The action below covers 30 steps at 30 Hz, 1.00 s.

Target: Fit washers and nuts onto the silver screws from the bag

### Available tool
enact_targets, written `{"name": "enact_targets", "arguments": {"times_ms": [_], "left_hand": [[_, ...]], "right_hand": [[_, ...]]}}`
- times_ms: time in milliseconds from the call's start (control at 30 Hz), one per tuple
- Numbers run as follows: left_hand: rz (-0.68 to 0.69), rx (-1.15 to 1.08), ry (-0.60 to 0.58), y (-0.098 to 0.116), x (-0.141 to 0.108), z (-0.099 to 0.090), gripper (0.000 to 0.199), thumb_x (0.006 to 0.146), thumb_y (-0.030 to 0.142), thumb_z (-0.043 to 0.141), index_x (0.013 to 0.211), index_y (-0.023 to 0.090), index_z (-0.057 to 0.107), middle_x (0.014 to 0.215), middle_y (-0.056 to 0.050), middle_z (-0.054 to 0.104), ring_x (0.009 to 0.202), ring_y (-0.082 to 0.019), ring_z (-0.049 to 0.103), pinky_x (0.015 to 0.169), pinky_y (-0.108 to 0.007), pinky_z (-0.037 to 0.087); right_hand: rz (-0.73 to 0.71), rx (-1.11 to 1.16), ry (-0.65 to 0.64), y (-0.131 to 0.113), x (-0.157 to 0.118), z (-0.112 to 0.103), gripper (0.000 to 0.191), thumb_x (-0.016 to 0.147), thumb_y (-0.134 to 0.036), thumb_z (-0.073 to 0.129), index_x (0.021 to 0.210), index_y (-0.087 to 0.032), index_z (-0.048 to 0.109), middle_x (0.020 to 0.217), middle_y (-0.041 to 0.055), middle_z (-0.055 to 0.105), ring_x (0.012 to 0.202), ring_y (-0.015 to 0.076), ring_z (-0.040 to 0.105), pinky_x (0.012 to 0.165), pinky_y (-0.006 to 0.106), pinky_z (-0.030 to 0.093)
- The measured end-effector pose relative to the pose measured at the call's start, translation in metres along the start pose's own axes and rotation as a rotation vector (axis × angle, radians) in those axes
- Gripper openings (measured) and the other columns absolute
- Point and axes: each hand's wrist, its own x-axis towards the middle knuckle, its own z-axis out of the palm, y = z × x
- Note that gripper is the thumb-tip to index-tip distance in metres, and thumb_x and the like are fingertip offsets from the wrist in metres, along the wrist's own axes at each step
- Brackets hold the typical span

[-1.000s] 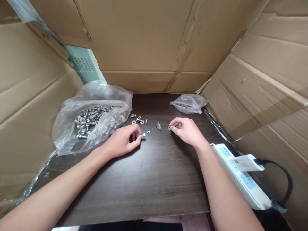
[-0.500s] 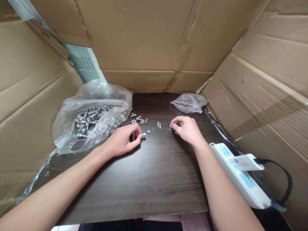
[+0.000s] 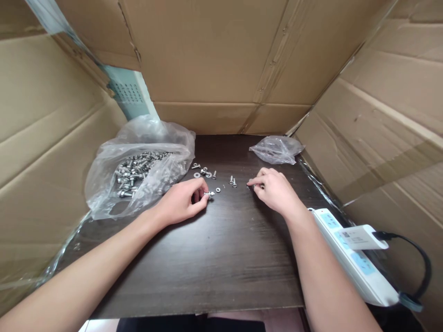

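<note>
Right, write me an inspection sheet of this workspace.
Surface: dark wood-look tabletop, scattered with small metal parts.
Job's things: open plastic bag of bolts at left; loose nut and flat washer beyond the left hand.
Clutter: small clear bag, far right.
Hands: left pinches a bolt assembly; right hand is at small parts, grip unclear.
Cables: black cable looping from the white adapter on the power strip.
Surroundings: cardboard walls.
</note>
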Motion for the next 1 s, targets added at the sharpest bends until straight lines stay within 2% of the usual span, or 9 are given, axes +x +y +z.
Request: {"name": "enact_targets", "arguments": {"times_ms": [300, 533, 767, 1000], "left_hand": [[0.003, 0.002, 0.003, 0.0008, -0.0013, -0.0009, 0.009, 0.091, 0.027, 0.058, 0.090, 0.018, 0.060, 0.078, 0.000, 0.064, 0.065, -0.011, 0.059, 0.062, -0.024, 0.045], [-0.001, 0.006, -0.005, 0.0003, -0.0008, -0.0009, 0.009, 0.091, 0.027, 0.058, 0.090, 0.018, 0.060, 0.078, 0.001, 0.064, 0.066, -0.012, 0.059, 0.062, -0.025, 0.045], [0.003, 0.010, -0.012, -0.0020, -0.0012, -0.0006, 0.010, 0.091, 0.029, 0.058, 0.091, 0.019, 0.060, 0.078, 0.001, 0.064, 0.066, -0.012, 0.059, 0.062, -0.025, 0.045], [-0.010, 0.010, -0.013, -0.0007, 0.0006, 0.0000, 0.010, 0.090, 0.028, 0.058, 0.090, 0.019, 0.060, 0.077, 0.001, 0.064, 0.065, -0.012, 0.059, 0.061, -0.025, 0.044]], "right_hand": [[-0.009, -0.016, -0.034, -0.0025, -0.0034, -0.0029, 0.032, 0.090, -0.011, 0.058, 0.101, -0.026, 0.083, 0.103, 0.0069, 0.071, 0.104, 0.0268, 0.060, 0.089, 0.042, 0.041], [-0.002, 0.039, -0.042, -0.0056, -0.0011, 0.0037, 0.013, 0.093, -0.020, 0.060, 0.088, -0.020, 0.073, 0.098, 0.0061, 0.068, 0.098, 0.0242, 0.058, 0.087, 0.038, 0.038], [0.054, 0.079, -0.087, -0.0090, 0.0022, 0.0052, 0.015, 0.095, -0.017, 0.056, 0.087, -0.018, 0.068, 0.098, 0.0066, 0.067, 0.098, 0.0233, 0.058, 0.088, 0.038, 0.036], [0.022, 0.125, -0.050, -0.0033, 0.0023, 0.0065, 0.013, 0.091, -0.018, 0.058, 0.084, -0.019, 0.069, 0.094, 0.0048, 0.067, 0.090, 0.0201, 0.060, 0.084, 0.034, 0.039]]}}
